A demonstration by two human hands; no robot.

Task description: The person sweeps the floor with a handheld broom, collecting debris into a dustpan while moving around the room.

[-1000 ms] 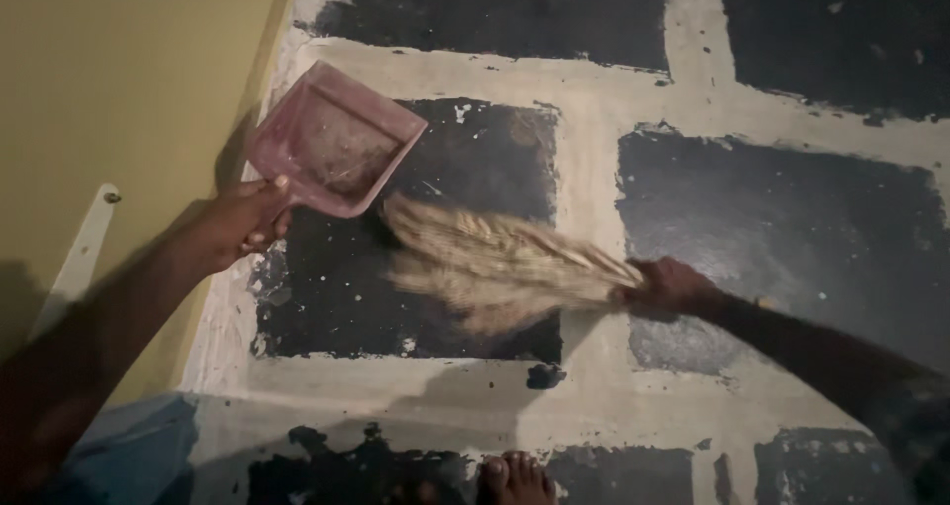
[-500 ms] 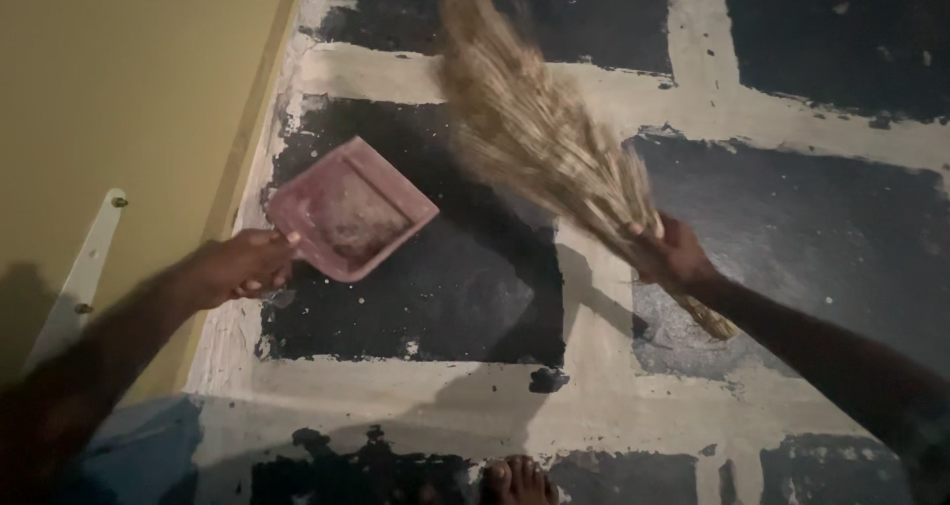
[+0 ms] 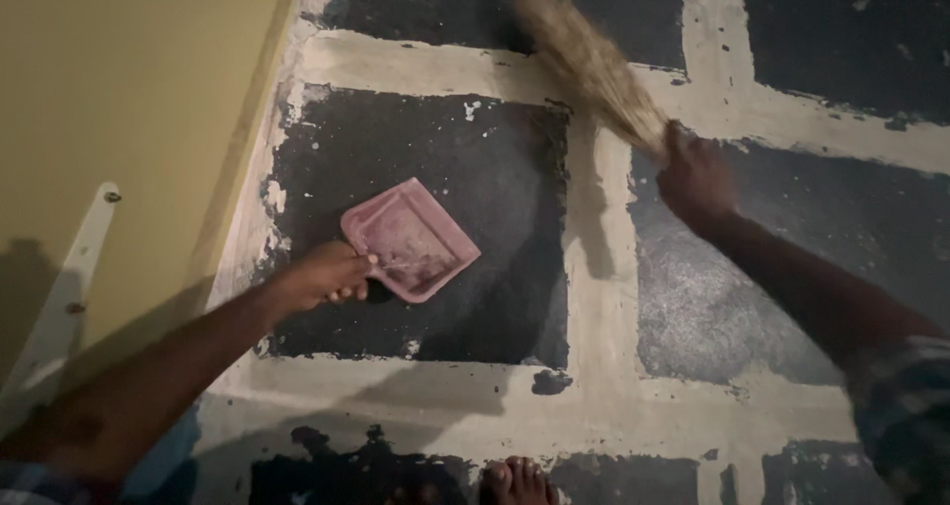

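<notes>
Pink plastic dustpan (image 3: 411, 238) now flat on dark floor tile (image 3: 475, 159), left hand (image 3: 327, 275) fingers clenched on handle. Right hand (image 3: 696, 177) grips straw hand broom (image 3: 586, 62), bristles swung up and away; sweeping stroke looks finished, dust gathered in pan.

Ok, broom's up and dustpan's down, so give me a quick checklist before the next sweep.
1. Left hand grip on the pink dustpan handle: ok.
2. Dustpan lying flat on the dark floor square: cannot tell, its far lip may be raised.
3. Right hand grip on the grass broom: ok.
4. Broom bristles off the floor: ok, raised and pointing away.
5. Dust inside the pan: ok, a pale film shows.
6. Bare toes away from the pan: ok.
</notes>
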